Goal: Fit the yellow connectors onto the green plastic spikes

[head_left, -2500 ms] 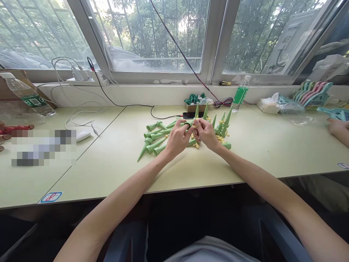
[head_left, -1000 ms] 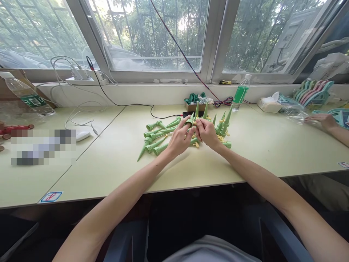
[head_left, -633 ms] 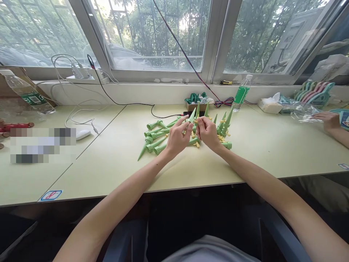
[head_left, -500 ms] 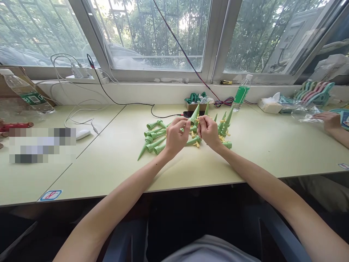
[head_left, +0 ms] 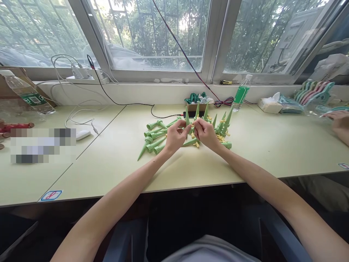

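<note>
The green spike (head_left: pixel 187 117) stood upright, tip up, between my two hands, a little above the table (head_left: pixel 114 160) and over the middle of the heap of parts. My left hand (head_left: pixel 176 136) was closed around its wide lower end, thumb and fingers wrapped tight. My right hand (head_left: pixel 205 133) had its fingers curled in and pinched against that same end from the other side; I could not tell whether a small part lay between the fingertips. Just left of my left hand lay a row of loose spikes (head_left: pixel 155 140) on their sides, points mostly toward me. Just right of my right hand more spikes (head_left: pixel 225 120) stood on end, with little yellow fittings (head_left: pixel 221 137) scattered at their feet. Behind the heap sat a black phone (head_left: pixel 191 114) and a small cardboard box (head_left: pixel 196 107), with a green-labelled bottle (head_left: pixel 241 94) near the window sill. Far to the right a co-worker's hand (head_left: pixel 339 122) rested on the table beside a stack of coloured plastic pieces (head_left: pixel 313 92), well apart from my own work. Away to the left lay a clear water bottle (head_left: pixel 27 95) on its side.
</note>
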A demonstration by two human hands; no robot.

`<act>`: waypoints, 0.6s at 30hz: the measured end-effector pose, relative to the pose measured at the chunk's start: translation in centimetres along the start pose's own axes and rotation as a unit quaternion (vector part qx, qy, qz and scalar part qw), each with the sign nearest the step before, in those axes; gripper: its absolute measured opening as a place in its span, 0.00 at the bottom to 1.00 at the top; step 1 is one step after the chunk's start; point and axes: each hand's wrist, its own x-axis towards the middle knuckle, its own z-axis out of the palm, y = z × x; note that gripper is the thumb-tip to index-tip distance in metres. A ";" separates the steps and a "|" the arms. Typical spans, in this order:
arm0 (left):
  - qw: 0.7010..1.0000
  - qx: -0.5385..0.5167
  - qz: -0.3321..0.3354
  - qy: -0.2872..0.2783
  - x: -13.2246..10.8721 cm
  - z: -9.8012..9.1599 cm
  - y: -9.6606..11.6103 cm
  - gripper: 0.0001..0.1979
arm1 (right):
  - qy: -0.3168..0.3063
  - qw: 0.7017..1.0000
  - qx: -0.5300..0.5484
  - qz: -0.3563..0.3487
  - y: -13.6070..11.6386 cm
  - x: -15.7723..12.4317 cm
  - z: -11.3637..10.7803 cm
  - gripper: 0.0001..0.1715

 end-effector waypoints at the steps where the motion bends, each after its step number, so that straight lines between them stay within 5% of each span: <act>1: 1.000 0.006 0.004 -0.001 -0.1 0.0 0.0 0.15 | 0.003 1.000 -0.003 0.001 0.1 0.1 0.0 0.27; 11: 0.988 0.115 0.105 0.023 0.0 0.1 -0.4 0.05 | 0.015 0.999 -0.040 0.022 0.2 0.2 -0.2 0.27; 18: 0.991 0.100 0.090 0.025 -0.2 0.3 0.4 0.16 | 0.028 0.999 -0.018 0.011 -0.4 0.1 -0.1 0.25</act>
